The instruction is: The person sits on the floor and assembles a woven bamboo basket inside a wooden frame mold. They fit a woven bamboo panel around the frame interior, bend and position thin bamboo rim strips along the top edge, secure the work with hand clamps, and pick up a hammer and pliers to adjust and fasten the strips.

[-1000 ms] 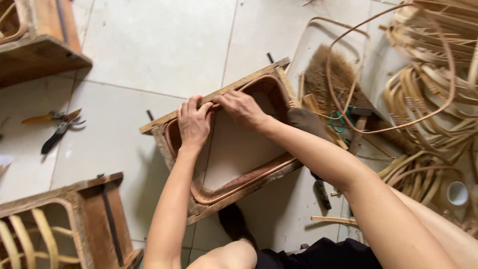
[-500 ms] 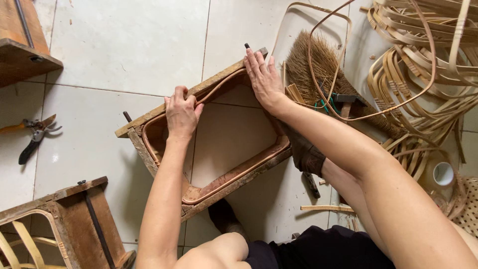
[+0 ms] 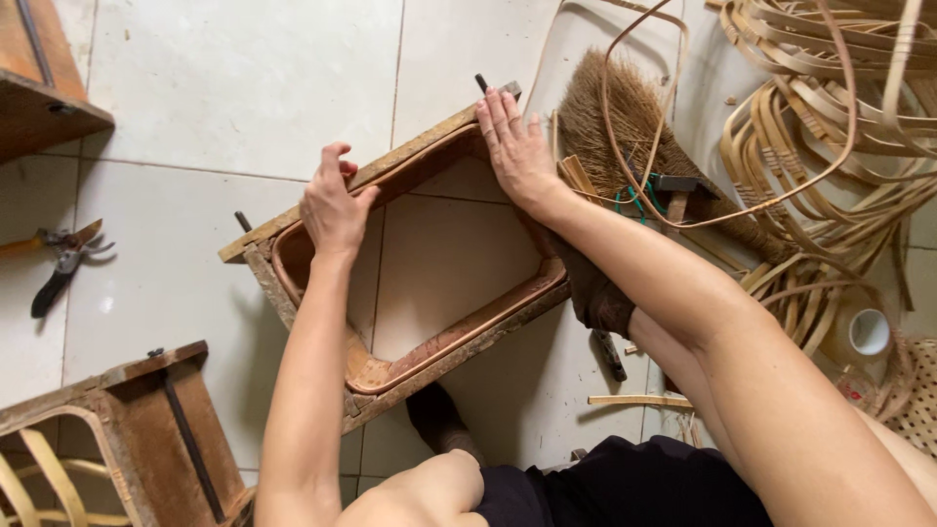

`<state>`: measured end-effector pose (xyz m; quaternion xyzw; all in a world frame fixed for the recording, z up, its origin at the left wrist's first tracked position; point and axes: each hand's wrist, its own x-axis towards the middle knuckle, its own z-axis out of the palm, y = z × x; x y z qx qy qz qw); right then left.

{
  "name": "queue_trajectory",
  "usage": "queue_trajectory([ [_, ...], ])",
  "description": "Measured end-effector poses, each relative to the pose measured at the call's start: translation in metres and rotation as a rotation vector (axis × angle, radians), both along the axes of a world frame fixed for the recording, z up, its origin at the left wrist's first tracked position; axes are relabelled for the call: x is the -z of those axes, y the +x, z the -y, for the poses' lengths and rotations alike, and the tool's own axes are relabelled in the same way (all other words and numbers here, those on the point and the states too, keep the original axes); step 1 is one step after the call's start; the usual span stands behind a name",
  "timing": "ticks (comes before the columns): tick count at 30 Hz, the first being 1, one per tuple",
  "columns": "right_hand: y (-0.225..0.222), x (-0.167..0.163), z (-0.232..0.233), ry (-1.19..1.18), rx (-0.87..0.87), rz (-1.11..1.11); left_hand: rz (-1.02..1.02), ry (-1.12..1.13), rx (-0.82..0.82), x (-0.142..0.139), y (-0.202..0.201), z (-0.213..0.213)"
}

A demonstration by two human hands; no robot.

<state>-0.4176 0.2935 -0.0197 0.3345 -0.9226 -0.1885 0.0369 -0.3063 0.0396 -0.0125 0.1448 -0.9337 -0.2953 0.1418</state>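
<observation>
A rectangular wooden frame mould [image 3: 293, 303] lies on the white tiled floor, with a brown rattan strip [image 3: 459, 337] bent around its inner edge. My left hand [image 3: 335, 205] grips the frame's far long side near the left corner, fingers curled over the rim. My right hand [image 3: 517, 146] presses flat, fingers together, on the far right corner of the frame. A foot in a dark sock [image 3: 439, 420] rests against the near side, and another dark sock [image 3: 590, 293] presses the right end.
A straw hand broom [image 3: 625, 117] and a small hammer [image 3: 683, 185] lie right of the frame. Coils of rattan strips [image 3: 830, 127] fill the right side. Pruning shears [image 3: 63, 259] lie at left. Other wooden frames [image 3: 146, 429] sit near left and at the top left [image 3: 39, 88].
My right hand has slid from the middle of the far side to the far right corner. The left hand stayed on the rim. The view has shifted closer.
</observation>
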Motion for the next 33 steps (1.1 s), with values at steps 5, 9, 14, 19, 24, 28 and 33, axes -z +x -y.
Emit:
queue_trajectory([
  [5,0.001,0.007,-0.007,-0.004,-0.029,-0.031,-0.101,-0.257,0.255,-0.003,0.123,-0.002],
  [9,0.002,-0.013,-0.005,0.179,-0.064,0.1,0.013,-0.281,0.365,0.009,0.258,-0.025],
  [14,0.029,-0.117,-0.03,0.279,-0.011,0.541,-0.061,-0.365,0.373,0.018,0.343,-0.026],
  [19,0.128,-0.232,-0.083,0.506,-0.233,0.306,-0.127,-0.326,0.33,0.004,0.4,-0.015],
  [24,0.215,-0.234,-0.112,0.677,-0.429,0.392,-0.151,-0.328,0.319,-0.018,0.415,-0.016],
  [28,0.236,-0.182,-0.128,-0.214,-0.886,0.292,-0.127,-0.322,0.31,-0.051,0.403,-0.016],
  [33,0.222,-0.135,-0.142,-0.026,-0.744,0.356,-0.032,-0.276,0.348,-0.087,0.385,-0.015],
])
